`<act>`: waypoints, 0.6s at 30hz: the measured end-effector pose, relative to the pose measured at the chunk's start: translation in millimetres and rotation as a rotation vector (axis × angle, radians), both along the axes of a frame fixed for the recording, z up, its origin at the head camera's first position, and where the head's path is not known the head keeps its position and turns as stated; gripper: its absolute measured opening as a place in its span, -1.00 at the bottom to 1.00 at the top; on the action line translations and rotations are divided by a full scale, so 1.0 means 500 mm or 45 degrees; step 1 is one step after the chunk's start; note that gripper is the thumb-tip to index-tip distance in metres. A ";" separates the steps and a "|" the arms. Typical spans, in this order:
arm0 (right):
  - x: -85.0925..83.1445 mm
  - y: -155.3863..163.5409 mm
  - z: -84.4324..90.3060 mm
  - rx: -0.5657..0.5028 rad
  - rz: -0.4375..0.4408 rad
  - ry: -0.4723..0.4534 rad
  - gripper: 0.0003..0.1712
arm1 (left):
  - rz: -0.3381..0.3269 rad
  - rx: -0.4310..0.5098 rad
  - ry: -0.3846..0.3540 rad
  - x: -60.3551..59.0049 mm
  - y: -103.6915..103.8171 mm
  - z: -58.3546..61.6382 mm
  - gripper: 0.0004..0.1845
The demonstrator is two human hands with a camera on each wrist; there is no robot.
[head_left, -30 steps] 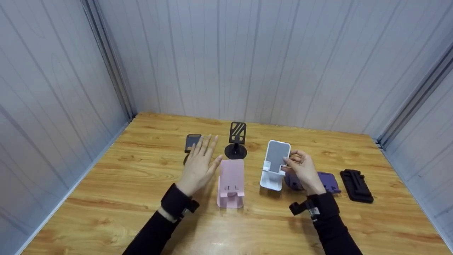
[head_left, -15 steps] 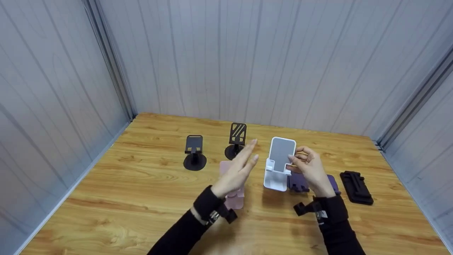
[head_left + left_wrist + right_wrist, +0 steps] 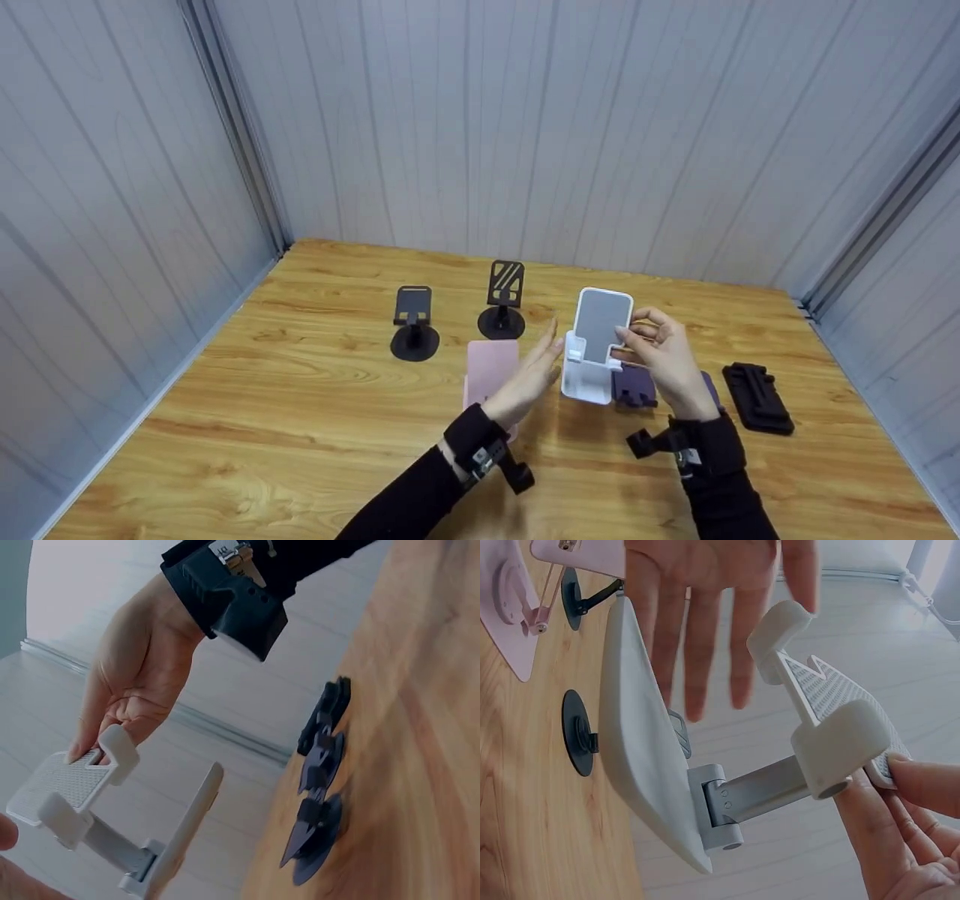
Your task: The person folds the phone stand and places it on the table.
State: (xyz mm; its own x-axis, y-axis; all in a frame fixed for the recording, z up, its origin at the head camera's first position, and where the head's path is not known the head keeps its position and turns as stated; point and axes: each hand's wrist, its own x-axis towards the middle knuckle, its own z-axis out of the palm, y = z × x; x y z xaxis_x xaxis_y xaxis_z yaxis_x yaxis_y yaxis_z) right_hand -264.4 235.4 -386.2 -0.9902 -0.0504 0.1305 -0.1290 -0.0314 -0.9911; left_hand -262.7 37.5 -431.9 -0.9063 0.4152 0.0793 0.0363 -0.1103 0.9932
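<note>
Since before, the left hand point(image 3: 529, 375) has been brought, fingers straight, beside the white stand point(image 3: 592, 345), pinched and lifted at centre by the right hand point(image 3: 664, 360); folding likely needs both hands.

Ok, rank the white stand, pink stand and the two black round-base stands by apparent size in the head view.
1. White stand, though it is lifted nearer the camera.
2. Pink stand, partly hidden by the left hand.
3. The two black stands look alike.

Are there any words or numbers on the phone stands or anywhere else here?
None can be read: the white stand held by the right hand, the pink stand, the black stands and the wristbands show no words, numbers or logos.
</note>
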 end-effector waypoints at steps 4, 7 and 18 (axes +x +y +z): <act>0.002 -0.001 0.003 -0.008 0.008 -0.003 -0.85 | -0.040 0.206 -0.189 0.001 0.008 -0.010 -0.37; 0.003 -0.001 0.004 -0.014 0.008 -0.003 -0.84 | -0.033 0.255 -0.270 0.001 0.012 -0.017 -0.38; 0.005 0.000 0.003 -0.037 0.030 0.028 -0.87 | -0.078 0.260 -0.308 -0.009 0.014 -0.042 -0.45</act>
